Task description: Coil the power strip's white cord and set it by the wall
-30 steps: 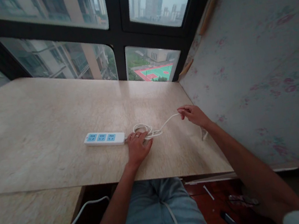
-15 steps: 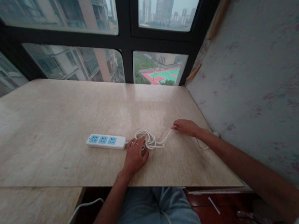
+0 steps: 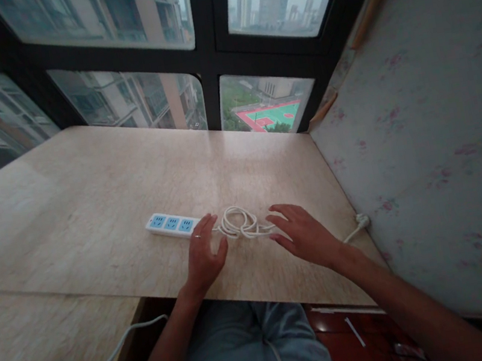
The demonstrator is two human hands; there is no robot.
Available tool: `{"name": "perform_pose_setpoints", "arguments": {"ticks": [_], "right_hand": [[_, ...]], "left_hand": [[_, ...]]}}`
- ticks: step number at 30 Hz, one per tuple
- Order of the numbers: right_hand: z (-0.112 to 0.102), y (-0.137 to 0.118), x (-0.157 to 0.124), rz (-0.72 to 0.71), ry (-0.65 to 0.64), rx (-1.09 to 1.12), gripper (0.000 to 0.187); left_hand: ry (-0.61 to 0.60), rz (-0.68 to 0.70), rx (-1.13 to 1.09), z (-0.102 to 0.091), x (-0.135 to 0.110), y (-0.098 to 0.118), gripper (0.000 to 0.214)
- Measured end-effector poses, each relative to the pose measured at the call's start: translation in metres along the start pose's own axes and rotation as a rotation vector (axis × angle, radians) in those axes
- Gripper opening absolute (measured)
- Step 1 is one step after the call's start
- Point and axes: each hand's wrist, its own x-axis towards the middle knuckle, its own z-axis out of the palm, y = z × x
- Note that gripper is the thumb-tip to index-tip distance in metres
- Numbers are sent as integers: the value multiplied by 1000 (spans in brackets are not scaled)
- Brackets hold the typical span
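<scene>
A white power strip (image 3: 169, 225) with three blue socket faces lies on the tabletop. Its white cord (image 3: 241, 223) is looped in a loose coil just to the right. Over the strip's right end is my left hand (image 3: 203, 250), fingers apart and holding nothing; it hides that end in part. My right hand (image 3: 302, 235) is spread at the coil's right side, with fingertips close to the cord; whether they touch it I cannot tell. Behind this hand the cord runs on to a white plug (image 3: 361, 221) near the wall.
The marbled tabletop (image 3: 99, 184) reaches back to dark-framed windows (image 3: 205, 52). A papered wall (image 3: 436, 143) bounds it on the right. Another pale cord (image 3: 109, 360) crosses the lower left, beside a dark gap. My legs (image 3: 249, 350) are under the front edge.
My right hand has let go of the cord and opened, moving in toward the coil. My left hand has come off the coil and shifted left toward the power strip.
</scene>
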Motion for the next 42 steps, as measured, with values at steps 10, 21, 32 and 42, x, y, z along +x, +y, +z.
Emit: {"name": "perform_pose_setpoints", "arguments": {"ticks": [10, 21, 32, 42], "right_hand": [[52, -22, 43, -9, -175, 145, 41], [69, 21, -9, 11, 39, 18, 51], [39, 61, -35, 27, 174, -133, 39], [-1, 112, -67, 370, 132, -66, 41]], "left_hand": [[-348, 51, 305, -11, 1, -34, 38], [-270, 40, 239, -17, 10, -38, 18], [-286, 124, 224, -38, -7, -72, 22], [-319, 101, 204, -60, -5, -95, 25]]}}
